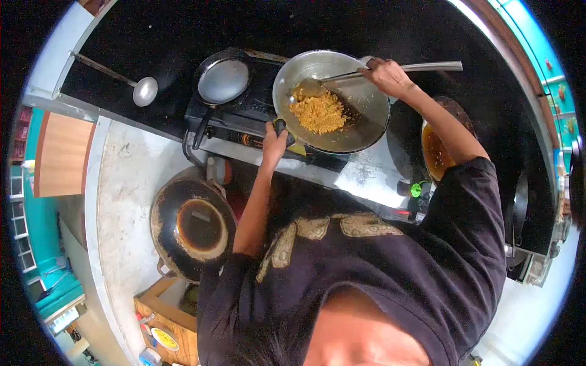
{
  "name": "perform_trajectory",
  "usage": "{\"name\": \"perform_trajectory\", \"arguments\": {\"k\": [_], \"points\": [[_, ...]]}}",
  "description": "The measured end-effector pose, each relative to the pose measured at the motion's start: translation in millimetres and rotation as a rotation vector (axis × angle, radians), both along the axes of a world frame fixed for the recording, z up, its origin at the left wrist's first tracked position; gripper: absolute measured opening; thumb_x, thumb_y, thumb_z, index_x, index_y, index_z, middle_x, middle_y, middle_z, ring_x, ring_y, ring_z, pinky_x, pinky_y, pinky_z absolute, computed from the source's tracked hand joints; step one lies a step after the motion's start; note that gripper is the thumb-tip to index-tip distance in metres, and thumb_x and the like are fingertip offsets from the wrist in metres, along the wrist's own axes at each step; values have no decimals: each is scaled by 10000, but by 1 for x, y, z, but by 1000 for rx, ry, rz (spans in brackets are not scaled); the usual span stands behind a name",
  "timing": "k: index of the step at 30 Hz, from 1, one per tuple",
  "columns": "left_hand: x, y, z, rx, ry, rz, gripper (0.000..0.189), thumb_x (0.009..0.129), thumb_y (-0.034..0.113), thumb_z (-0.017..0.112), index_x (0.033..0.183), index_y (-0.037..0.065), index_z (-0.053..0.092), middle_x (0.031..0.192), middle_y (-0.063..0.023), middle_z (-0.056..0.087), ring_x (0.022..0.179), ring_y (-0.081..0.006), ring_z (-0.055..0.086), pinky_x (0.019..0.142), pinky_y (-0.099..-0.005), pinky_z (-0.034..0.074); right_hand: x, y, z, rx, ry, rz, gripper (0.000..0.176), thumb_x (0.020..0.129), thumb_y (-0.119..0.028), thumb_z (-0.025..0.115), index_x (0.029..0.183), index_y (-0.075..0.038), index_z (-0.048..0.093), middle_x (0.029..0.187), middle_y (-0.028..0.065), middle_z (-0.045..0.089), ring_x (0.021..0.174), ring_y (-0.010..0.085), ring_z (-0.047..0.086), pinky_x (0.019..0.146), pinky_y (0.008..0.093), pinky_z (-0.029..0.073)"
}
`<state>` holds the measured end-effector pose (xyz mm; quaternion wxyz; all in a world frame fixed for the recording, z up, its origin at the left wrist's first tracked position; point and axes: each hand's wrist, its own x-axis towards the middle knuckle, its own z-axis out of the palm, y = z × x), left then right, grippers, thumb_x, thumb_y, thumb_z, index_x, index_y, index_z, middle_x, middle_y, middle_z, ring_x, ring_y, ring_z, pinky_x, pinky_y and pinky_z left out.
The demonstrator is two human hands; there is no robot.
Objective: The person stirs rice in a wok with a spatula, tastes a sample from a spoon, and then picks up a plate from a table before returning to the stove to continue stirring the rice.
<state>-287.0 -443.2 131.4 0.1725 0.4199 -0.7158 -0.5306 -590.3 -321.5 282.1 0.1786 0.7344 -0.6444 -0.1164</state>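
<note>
A large metal wok (366,125) sits over the stove, tilted, with a heap of orange-yellow fried rice (321,113) on its left side. My left hand (274,143) is closed around the wok's short dark handle (280,126) at the near-left rim. Over the far-right rim, my right hand (389,77) grips the long metal handle of a wok spatula (433,66). The spatula's head rests in the rice at its upper edge, partly covered by grains.
Left of the wok, a small frying pan (224,81) stands on the black stove (247,110). A ladle (145,91) lies farther left on the dark counter. To the right is a pan of reddish-brown sauce (436,152). Lower left sits a big blackened wok (168,222) holding dark liquid.
</note>
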Motion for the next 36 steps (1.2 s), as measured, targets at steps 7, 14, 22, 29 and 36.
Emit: {"name": "perform_trajectory", "arguments": {"k": [7, 14, 22, 29, 36], "points": [[-3, -13, -22, 36, 37, -56, 597, 764, 200, 493, 1228, -69, 229, 1061, -307, 463, 995, -399, 465, 834, -377, 359, -19, -19, -27, -100, 25, -225, 274, 658, -25, 510, 929, -31, 548, 761, 119, 546, 749, 258, 564, 564, 344, 484], [2, -7, -6, 8, 34, -17, 573, 764, 197, 490, 1227, -33, 243, 1013, -266, 499, 946, -389, 491, 817, -379, 362, 31, 27, -43, -5, -200, -258, 379, 658, -54, 523, 1036, -71, 528, 805, 118, 528, 724, 265, 557, 558, 341, 476], [3, -2, 11, 272, 106, 16, 567, 776, 145, 470, 1251, -15, 204, 1133, -184, 416, 978, -259, 465, 822, -305, 359, 41, 95, -25, -36, -209, -216, 402, 686, -92, 495, 1088, -104, 506, 896, 123, 529, 812, 265, 550, 601, 346, 483], [10, 7, 9, 490, 319, 86, 532, 780, 111, 463, 1242, -12, 228, 1117, -115, 412, 1009, -191, 426, 863, -273, 328, 34, 85, 36, 183, -122, -597, 111, 645, -114, 555, 715, -31, 582, 694, 147, 589, 681, 300, 588, 580, 387, 480], [14, 3, -26, 561, 533, 23, 492, 771, 118, 476, 1202, -4, 274, 1135, -106, 391, 1011, -193, 409, 871, -273, 318, 63, 62, 63, 361, -441, -707, 221, 743, -135, 538, 948, -79, 599, 863, 130, 601, 807, 285, 573, 702, 375, 451]]}}
